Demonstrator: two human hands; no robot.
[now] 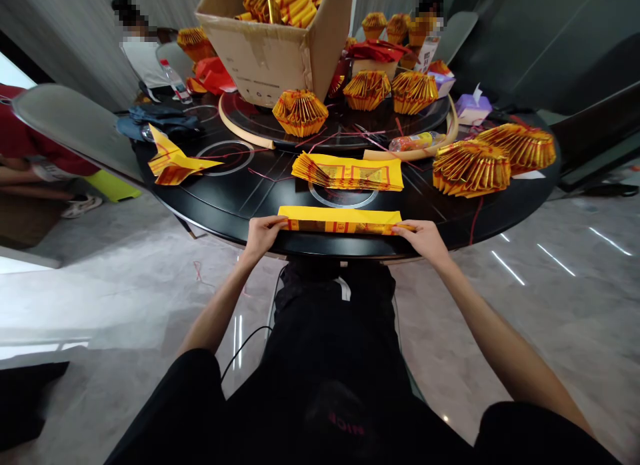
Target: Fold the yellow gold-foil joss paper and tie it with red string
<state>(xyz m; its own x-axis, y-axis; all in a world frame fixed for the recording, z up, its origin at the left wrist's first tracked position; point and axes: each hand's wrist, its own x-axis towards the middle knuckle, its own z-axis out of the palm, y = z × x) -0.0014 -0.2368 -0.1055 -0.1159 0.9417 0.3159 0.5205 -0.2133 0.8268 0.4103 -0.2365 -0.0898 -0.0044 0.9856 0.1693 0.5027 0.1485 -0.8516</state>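
Observation:
A long yellow paper sheet [340,217] with red and gold print lies at the table's near edge, its front side folded up in a strip. My left hand [263,236] pinches the sheet's left end between thumb and fingers. At the right end, my right hand [423,239] grips the folded edge the same way. Just beyond the sheet rests a stack of printed yellow papers [363,173], fanned out at its left side. Two pleated gold paper pieces [471,168] sit to the right of the stack.
A round black table [240,211] carries a turntable with a cardboard box [260,58] full of gold paper rolls. Pleated paper ornaments [300,111] stand around it. A folded yellow paper [177,161] lies at left, a tissue box [474,109] at right. Other people sit beyond.

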